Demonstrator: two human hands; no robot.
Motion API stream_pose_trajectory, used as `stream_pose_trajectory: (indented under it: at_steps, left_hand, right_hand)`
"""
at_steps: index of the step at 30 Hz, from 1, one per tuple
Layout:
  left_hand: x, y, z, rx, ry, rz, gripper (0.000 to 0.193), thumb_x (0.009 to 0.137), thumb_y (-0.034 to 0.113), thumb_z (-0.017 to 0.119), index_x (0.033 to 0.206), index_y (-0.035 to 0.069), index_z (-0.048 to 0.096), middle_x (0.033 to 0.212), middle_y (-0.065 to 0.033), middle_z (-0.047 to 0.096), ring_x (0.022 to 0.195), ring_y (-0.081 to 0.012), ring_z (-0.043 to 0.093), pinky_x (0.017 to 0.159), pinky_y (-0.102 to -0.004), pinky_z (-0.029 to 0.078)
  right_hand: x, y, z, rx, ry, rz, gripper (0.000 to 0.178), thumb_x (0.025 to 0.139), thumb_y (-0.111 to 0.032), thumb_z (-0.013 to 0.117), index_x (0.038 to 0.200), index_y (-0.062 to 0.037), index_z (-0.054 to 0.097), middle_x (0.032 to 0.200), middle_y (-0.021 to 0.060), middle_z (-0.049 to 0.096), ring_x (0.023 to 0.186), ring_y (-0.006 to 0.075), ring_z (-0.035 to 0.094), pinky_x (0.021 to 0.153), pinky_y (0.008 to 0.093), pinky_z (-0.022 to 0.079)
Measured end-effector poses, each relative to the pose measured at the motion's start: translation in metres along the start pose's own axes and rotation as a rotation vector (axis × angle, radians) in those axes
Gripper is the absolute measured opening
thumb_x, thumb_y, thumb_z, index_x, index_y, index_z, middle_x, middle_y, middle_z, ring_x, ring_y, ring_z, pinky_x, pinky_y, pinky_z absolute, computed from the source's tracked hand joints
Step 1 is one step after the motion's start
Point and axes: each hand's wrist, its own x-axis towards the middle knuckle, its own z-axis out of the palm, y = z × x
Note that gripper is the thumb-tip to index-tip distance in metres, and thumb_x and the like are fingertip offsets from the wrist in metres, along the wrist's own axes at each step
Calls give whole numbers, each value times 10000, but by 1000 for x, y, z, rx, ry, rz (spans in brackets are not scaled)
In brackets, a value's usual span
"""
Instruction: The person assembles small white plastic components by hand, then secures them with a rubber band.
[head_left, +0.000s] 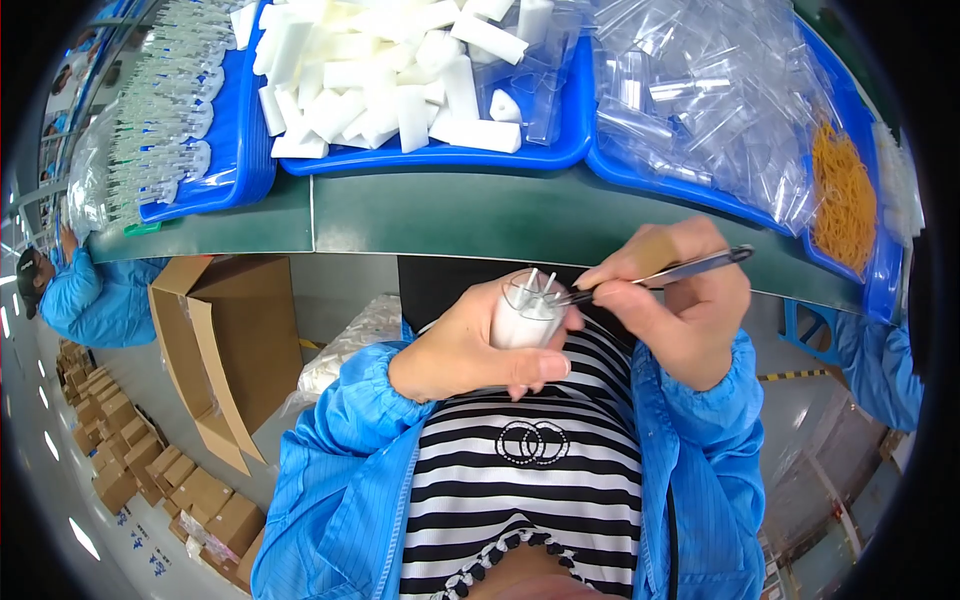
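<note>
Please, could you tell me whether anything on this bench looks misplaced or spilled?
One mild oddity: some clear plastic pieces lie beside the white blocks in the middle blue tray, whereas similar pieces fill the blue tray to its right. I see no obvious spill.

I wear this wide fisheye camera on my head, the left one of a pair, and it looks steeply down my front, over my shirt (520, 475). My left hand (470, 345) and right hand (695, 310) come near it, around mid-view. The bench (400, 215) and trays (555, 154) ahead of me curve across the top, bent toward the round dark rim; the floor (350, 275) lies farther below.
</note>
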Motion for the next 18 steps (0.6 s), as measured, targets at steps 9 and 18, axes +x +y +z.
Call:
stream_pose_trajectory:
  at_steps: [9, 18]
  left_hand:
    - [0, 5, 3, 109, 115, 140, 504, 822, 93, 817, 1238, -4, 548, 968, -53, 671, 908, -131, 654, 819, -282, 542]
    - [4, -4, 12, 649, 396, 394, 445, 815, 150, 804, 1162, 26, 554, 985, -85, 672, 860, -153, 647, 768, -306, 523]
  right_hand:
    - [-4, 0, -4, 233, 125, -70, 288, 831, 97, 719, 1025, 13, 523, 908, 174, 692, 864, 249, 717, 773, 329, 583]
    - [-4, 3, 4, 325, 28, -30, 296, 828, 95, 727, 1028, 12, 526, 914, 168, 694, 880, 254, 722, 803, 340, 577]
